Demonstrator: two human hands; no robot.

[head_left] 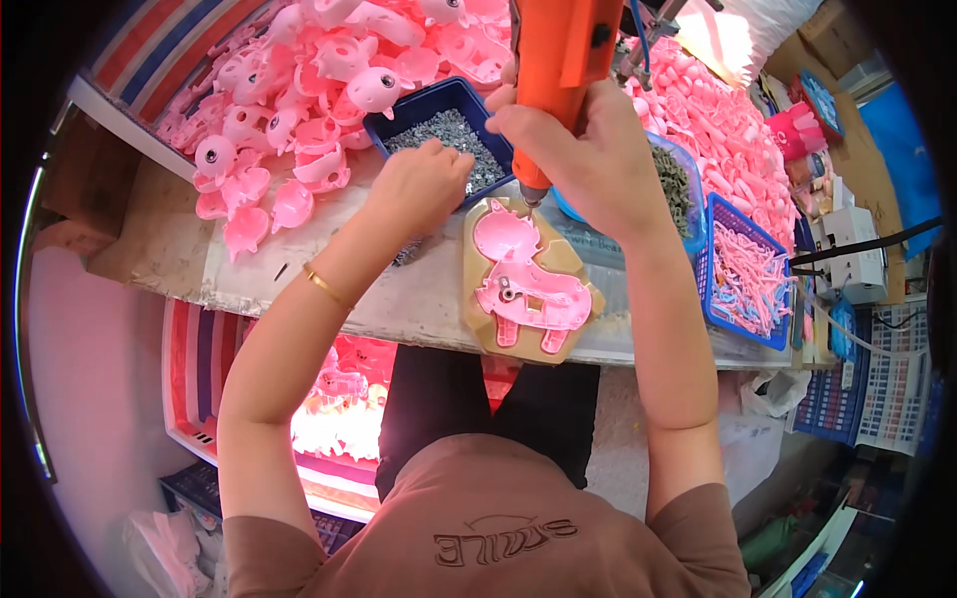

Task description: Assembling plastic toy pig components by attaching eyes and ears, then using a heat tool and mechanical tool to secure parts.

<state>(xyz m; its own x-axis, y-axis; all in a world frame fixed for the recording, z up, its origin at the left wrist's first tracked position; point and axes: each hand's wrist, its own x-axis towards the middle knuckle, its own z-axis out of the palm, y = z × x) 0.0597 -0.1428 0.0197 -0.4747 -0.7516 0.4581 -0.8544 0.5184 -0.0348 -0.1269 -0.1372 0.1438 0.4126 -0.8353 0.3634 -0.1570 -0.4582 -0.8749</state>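
Observation:
My right hand is wrapped round an orange electric screwdriver, held upright with its bit pointing down. The bit meets the upper right edge of the head of a pink animal-shaped toy shell half. This shell lies hollow side up in a tan moulded holder, and a small round metallic part shows inside its body. Over the near left edge of a dark blue tray of small metal screws, my left hand has its fingers curled together. What they hold, if anything, is hidden.
Pink toy shells are heaped at the far left, smaller pink parts at the far right. A light blue container of dark greenish pieces and a blue basket of thin pink and blue parts stand right. The table's front edge crosses before my lap.

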